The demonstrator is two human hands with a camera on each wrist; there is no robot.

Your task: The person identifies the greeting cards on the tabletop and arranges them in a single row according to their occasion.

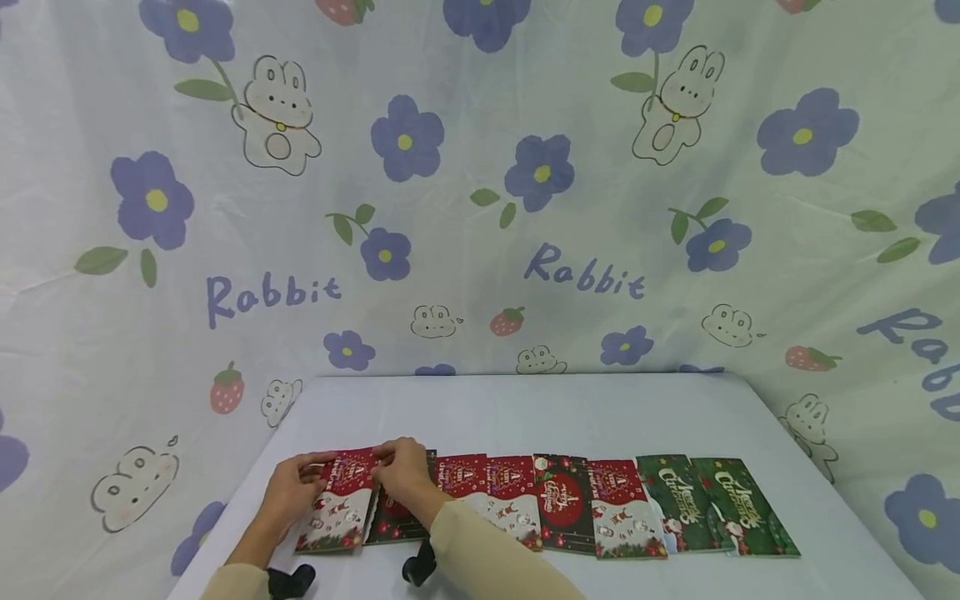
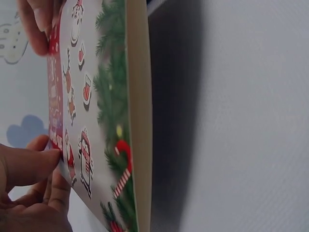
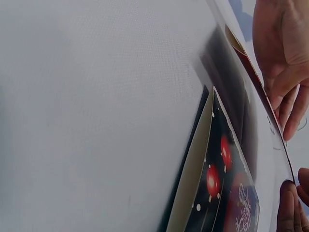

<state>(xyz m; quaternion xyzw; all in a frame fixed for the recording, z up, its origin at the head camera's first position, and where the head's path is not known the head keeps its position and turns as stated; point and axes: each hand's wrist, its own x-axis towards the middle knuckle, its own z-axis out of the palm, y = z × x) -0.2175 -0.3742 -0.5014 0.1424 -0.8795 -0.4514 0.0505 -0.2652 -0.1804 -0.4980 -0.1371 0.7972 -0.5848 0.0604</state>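
Note:
A red-and-white Christmas card (image 1: 341, 508) at the left end of a row is held by both hands. My left hand (image 1: 288, 492) pinches its upper left edge, with the thumb (image 2: 34, 164) on the printed front in the left wrist view. From the other side my right hand (image 1: 407, 473) pinches the upper right edge. In the left wrist view a dark shadow lies along the card's lower edge. Just right of it is a black Christmas card (image 3: 224, 179), its folded leaves slightly parted and partly covered by my right hand and forearm in the head view.
The row continues rightward with two red-and-white cards (image 1: 513, 504), a black card (image 1: 562, 504), another red-and-white card (image 1: 626, 512) and two green cards (image 1: 750, 508). They lie on a white table (image 1: 525, 412). A rabbit-and-flower printed curtain (image 1: 465, 225) hangs behind.

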